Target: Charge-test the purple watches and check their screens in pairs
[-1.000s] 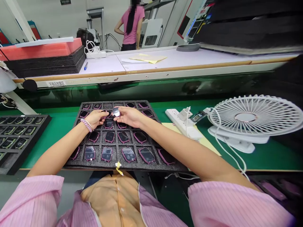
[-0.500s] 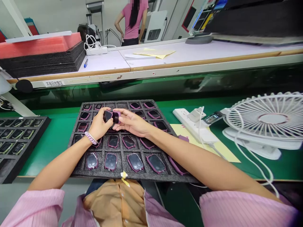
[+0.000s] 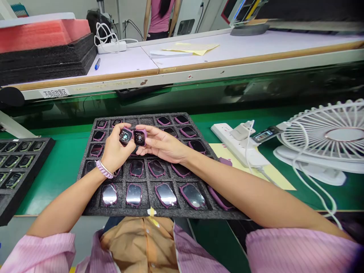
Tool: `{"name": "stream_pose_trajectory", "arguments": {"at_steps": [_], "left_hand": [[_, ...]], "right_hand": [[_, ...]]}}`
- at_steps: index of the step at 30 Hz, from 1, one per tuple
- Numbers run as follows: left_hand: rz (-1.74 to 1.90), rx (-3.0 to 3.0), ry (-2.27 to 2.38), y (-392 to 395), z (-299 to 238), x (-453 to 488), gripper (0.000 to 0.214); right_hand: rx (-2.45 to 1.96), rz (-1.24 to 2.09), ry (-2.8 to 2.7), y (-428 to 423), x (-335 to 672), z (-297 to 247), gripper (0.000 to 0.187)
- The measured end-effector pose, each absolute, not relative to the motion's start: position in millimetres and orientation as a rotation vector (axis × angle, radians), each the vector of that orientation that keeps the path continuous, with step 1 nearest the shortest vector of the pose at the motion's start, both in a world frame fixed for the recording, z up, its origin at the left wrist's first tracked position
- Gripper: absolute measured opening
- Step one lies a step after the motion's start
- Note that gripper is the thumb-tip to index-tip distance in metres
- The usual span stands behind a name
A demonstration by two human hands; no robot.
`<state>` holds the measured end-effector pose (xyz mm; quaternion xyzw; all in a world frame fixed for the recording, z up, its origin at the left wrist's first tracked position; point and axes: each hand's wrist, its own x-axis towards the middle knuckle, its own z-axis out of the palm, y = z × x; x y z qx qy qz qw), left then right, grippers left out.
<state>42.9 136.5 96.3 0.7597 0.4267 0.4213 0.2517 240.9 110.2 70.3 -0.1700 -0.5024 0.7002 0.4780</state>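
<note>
Above the black foam tray, my left hand is closed on a smartwatch whose round dial is lit. Close beside it, my right hand pinches a second smartwatch in a purple case, its screen lit as well. Both faces are turned up towards me. Rows of purple-cased smartwatches with dark screens, such as one in the front row, lie in the tray's compartments. My hands hide part of the middle rows.
Left stands another foam tray of green-edged watches. To the right are a power strip on yellow paper, a purple piece and a white fan with cables. A shelf runs behind, with a person beyond.
Both smartwatch screens, dark before, now show lit dials. My hands keep hold of the watches in nearly the same place. The camera view has shifted slightly.
</note>
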Motion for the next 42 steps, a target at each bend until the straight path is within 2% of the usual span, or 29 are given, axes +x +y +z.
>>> {"name": "stream_pose_trajectory", "arguments": {"at_steps": [5, 11, 42], "left_hand": [[1.12, 2.091, 1.162, 134.2, 97.0, 43.6, 0.041], [1.107, 2.142, 1.136, 135.5, 93.8, 43.2, 0.04], [1.115, 2.204, 1.146, 135.7, 93.3, 42.9, 0.04]], "right_hand": [[-0.484, 1.684, -1.241, 108.4, 242.5, 71.8, 0.06], [-0.464, 1.683, -1.236, 108.5, 242.7, 71.9, 0.053], [-0.506, 1.649, -1.265, 106.4, 243.8, 73.7, 0.056]]}}
